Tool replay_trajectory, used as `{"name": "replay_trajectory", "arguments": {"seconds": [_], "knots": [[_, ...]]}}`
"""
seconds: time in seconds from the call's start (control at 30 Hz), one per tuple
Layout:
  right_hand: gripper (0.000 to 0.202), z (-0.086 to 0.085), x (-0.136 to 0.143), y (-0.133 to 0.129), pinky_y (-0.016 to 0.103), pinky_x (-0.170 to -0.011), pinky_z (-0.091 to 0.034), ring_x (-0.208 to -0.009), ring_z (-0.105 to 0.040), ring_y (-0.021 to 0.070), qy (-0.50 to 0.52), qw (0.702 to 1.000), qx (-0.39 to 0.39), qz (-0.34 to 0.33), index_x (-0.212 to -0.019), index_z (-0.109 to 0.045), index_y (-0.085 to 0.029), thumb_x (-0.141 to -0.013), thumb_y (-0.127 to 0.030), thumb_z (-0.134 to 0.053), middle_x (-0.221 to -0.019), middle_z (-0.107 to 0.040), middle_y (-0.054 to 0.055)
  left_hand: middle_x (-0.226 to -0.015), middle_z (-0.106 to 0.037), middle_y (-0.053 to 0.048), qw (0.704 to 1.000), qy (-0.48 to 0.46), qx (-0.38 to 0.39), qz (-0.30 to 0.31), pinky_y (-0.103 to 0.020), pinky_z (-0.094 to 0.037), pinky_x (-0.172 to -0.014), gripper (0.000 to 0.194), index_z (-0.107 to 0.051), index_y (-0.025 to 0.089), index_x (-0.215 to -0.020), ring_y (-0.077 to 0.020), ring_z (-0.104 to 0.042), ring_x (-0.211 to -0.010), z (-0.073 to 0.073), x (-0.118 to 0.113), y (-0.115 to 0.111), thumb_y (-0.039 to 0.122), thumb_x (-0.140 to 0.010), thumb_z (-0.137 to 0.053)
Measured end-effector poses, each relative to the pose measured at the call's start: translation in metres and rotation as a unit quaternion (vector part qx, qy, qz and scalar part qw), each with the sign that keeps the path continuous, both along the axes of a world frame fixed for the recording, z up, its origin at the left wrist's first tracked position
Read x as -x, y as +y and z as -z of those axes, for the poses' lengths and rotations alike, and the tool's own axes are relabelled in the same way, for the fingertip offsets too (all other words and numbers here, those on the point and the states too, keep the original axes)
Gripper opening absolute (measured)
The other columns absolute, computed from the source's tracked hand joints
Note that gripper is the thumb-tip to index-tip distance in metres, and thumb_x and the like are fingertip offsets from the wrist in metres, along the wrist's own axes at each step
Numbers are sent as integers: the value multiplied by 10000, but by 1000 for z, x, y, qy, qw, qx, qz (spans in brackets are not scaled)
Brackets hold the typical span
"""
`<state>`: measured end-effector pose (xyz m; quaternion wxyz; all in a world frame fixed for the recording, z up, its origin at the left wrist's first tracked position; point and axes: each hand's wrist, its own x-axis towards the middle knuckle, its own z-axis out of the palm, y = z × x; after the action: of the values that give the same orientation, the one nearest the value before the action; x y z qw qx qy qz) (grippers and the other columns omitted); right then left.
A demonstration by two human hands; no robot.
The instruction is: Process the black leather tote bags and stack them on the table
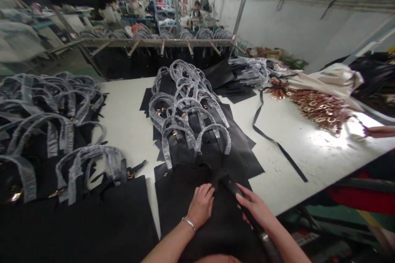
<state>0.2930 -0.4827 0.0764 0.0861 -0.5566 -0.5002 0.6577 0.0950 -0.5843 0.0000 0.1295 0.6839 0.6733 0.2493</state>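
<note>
A black fabric panel [185, 197] lies at the front centre, over a stack of black pieces with plastic-wrapped handles [212, 131]. My left hand [202, 203], with a silver bracelet at the wrist, rests on the panel, its fingers curled together at the cloth; whether they pinch it is hidden. My right hand [251, 205] is wrapped round a long black tool [236, 189], whose far end touches the panel just right of my left hand. The tool's tip blends into the dark fabric.
More black pieces with wrapped handles [77, 164] cover the left side. A black strap [277, 144] and brown straps with metal rings [321, 109] lie to the right on the white table [123, 119]. Behind stands a metal rack [148, 42]; people work far off.
</note>
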Motion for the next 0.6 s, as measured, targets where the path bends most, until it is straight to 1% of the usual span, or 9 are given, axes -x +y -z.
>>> {"name": "replay_trajectory", "arguments": {"seconds": [0.1, 0.17, 0.23, 0.3, 0.4, 0.5, 0.6], "knots": [[729, -9, 6, 3, 225, -413, -438, -438, -559, 112, 10, 999, -49, 17, -1419, -373, -201, -810, -551, -570, -716, -616, -20, -1247, -548, -111, 1000, -16, -1, -7, -492, -416, -981, 367, -513, 193, -1237, -272, -482, -1164, -2, 0, -1, 124, -886, -433], [722, -15, 7, 0, 227, -413, -434, -434, -555, 113, 18, 999, -48, -4, -1419, -379, -209, -812, -545, -577, -706, -614, -26, -1216, -556, -112, 999, -32, -13, -11, -476, -421, -975, 342, -524, 183, -1210, -263, -492, -1140, -2, 0, -3, 127, -882, -444], [717, -18, 11, -4, 224, -384, -413, -406, -540, 111, 20, 998, -30, -47, -1408, -407, -207, -799, -542, -587, -683, -607, -32, -1122, -579, -109, 998, -49, -31, -18, -447, -440, -936, 270, -561, 170, -1123, -246, -520, -1064, 0, 0, -6, 130, -886, -440], [712, -15, 22, -7, 219, -361, -397, -383, -526, 107, 15, 996, -17, -85, -1393, -436, -201, -784, -536, -591, -671, -602, -35, -965, -593, -89, 997, -54, -47, -25, -414, -458, -869, 190, -597, 168, -978, -224, -537, -943, 3, 0, -9, 136, -895, -429], [696, -7, 45, -5, 213, -352, -399, -374, -523, 101, 8, 994, -21, -105, -1384, -455, -184, -787, -518, -583, -666, -600, -34, -788, -564, -60, 997, -36, -67, -21, -391, -454, -793, 192, -598, 174, -811, -206, -519, -820, 5, -1, -10, 156, -904, -431], [678, -3, 58, -2, 205, -353, -406, -386, -537, 100, 3, 993, -26, -112, -1394, -447, -199, -803, -508, -570, -678, -606, -33, -745, -554, -57, 997, -22, -77, -23, -386, -444, -765, 204, -593, 176, -764, -204, -503, -789, 6, -1, -10, 168, -902, -442], [704, -5, 52, 0, 201, -349, -405, -378, -536, 100, -12, 993, -20, -119, -1392, -452, -187, -788, -524, -584, -657, -606, -30, -733, -550, -58, 996, -23, -75, -36, -385, -438, -758, 203, -591, 177, -754, -203, -498, -783, 5, -1, -8, 162, -896, -446]]}}
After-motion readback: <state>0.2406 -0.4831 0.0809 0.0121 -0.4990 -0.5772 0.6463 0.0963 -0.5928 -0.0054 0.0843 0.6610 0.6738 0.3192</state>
